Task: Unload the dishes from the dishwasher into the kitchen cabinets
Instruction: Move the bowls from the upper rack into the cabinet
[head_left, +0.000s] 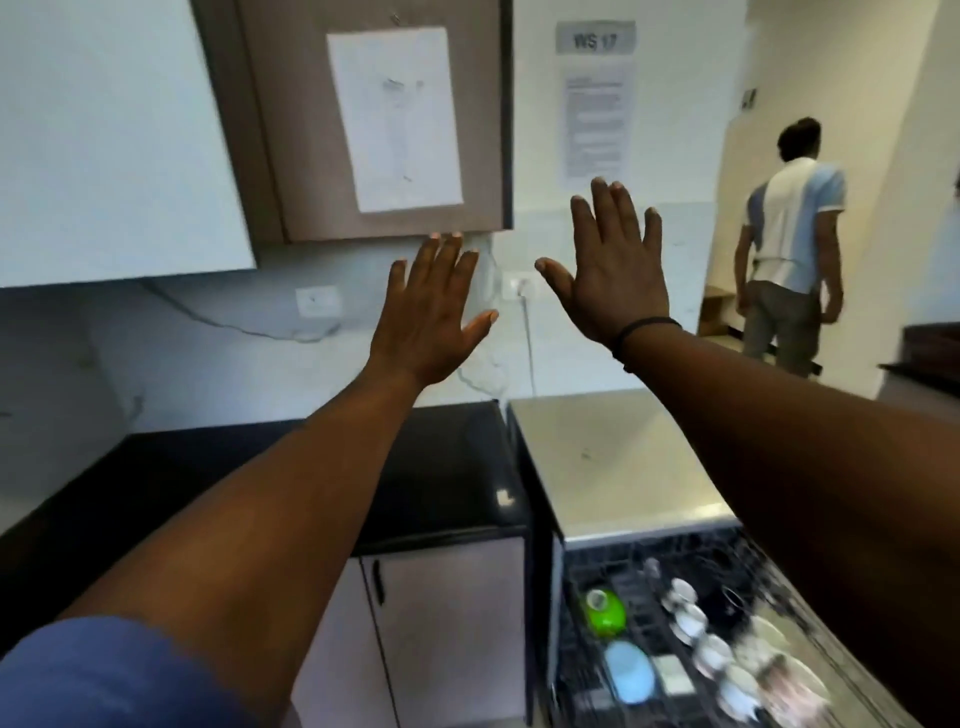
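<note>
Evidently pre-start: left hand (434, 306) and right hand (615, 260) raised flat, fingers spread, holding nothing; blurred dishes in the open black dishwasher rack (691, 649) at five o'clock; next, reach down, grip one.

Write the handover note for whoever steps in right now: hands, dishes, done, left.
Left hand: raised, fingers straight, grip empty.
Right hand: raised beside it, fingers spread, grip empty.
Dishwasher rack: pulled out at lower right, still loaded: a green cup, a light blue dish, several white cups; blur hides the rest.
Upper cabinet: brown door with a paper sheet on it, appears shut.
Done: rack is out; nothing in hand, no dishes on the black counter.
Left: open a cabinet, then move every dish across.
</note>
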